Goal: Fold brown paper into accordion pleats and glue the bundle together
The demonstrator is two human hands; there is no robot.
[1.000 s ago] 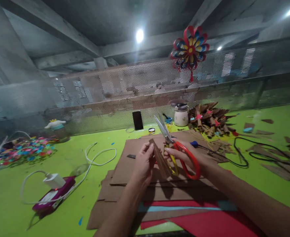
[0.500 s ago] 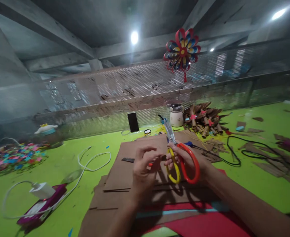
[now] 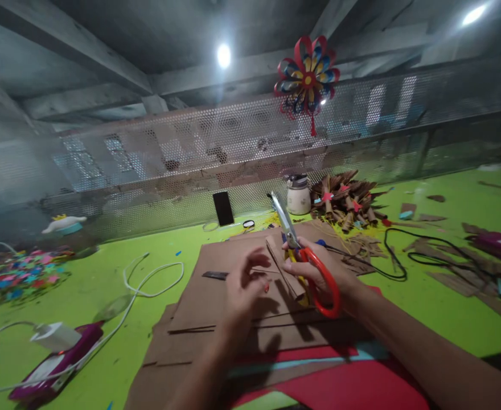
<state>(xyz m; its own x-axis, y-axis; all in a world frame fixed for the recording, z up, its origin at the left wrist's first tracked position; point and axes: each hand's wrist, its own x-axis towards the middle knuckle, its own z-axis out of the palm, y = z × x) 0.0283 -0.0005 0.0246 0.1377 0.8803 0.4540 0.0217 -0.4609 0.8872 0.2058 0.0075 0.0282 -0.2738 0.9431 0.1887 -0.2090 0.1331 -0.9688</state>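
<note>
My right hand [image 3: 341,274] is closed round the red and yellow handles of a pair of scissors [image 3: 324,280], whose blades point up and away. A narrow brown cardboard piece [image 3: 285,272] stands tilted against that hand's fingertips. Just left of the piece, my left hand [image 3: 242,290] hovers slightly blurred, its fingers loosely curled and apart with nothing in them. Both hands are above a stack of brown cardboard sheets [image 3: 210,296] on the green table [image 3: 105,285]. Red paper [image 3: 353,390] lies at the near edge under my forearms.
A dark phone [image 3: 224,208] leans on the perforated metal screen behind. A white jar [image 3: 298,197] and a pile of brown paper cones [image 3: 345,199] sit at the back. A black cable [image 3: 398,259] lies right; a white cable [image 3: 152,280], charger and purple power bank [image 3: 56,356] left.
My left hand has let go of the cardboard piece and drawn back to the left. The right hand keeps the scissors, with the piece now at its fingertips. My view has shifted right.
</note>
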